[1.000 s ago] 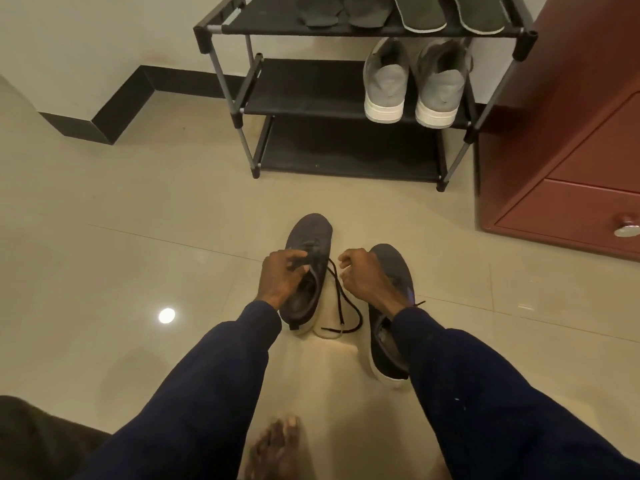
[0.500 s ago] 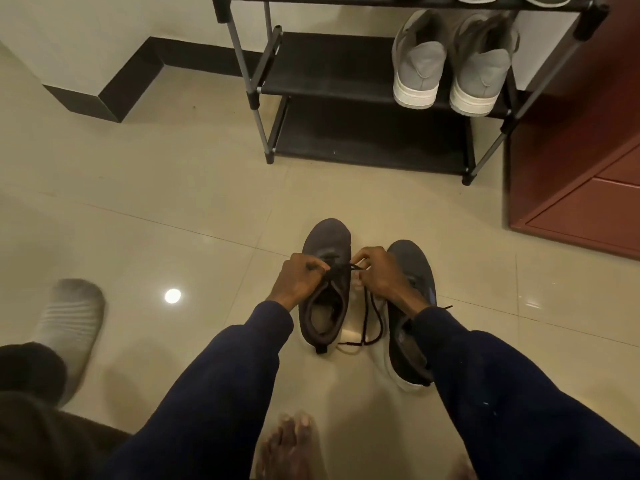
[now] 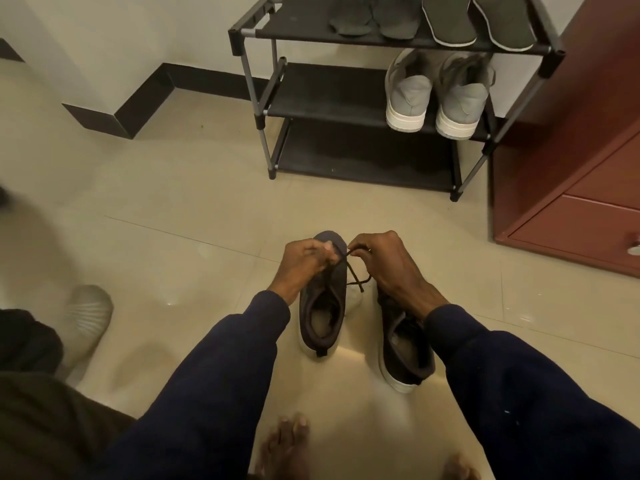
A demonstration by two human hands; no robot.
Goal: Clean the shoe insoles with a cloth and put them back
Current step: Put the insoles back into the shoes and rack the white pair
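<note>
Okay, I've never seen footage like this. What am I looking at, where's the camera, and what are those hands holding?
There is no machine here. A person wears a camera on the head, and it looks down at their own arms. The left hand and right hand each pinch the lace of a dark shoe standing on the tiled floor, with a second dark shoe beside it. Beyond them stands a shoe rack with loose insoles on top and grey shoes below.

Four dark insoles (image 3: 450,19) atop shoe rack (image 3: 301,27)
</note>
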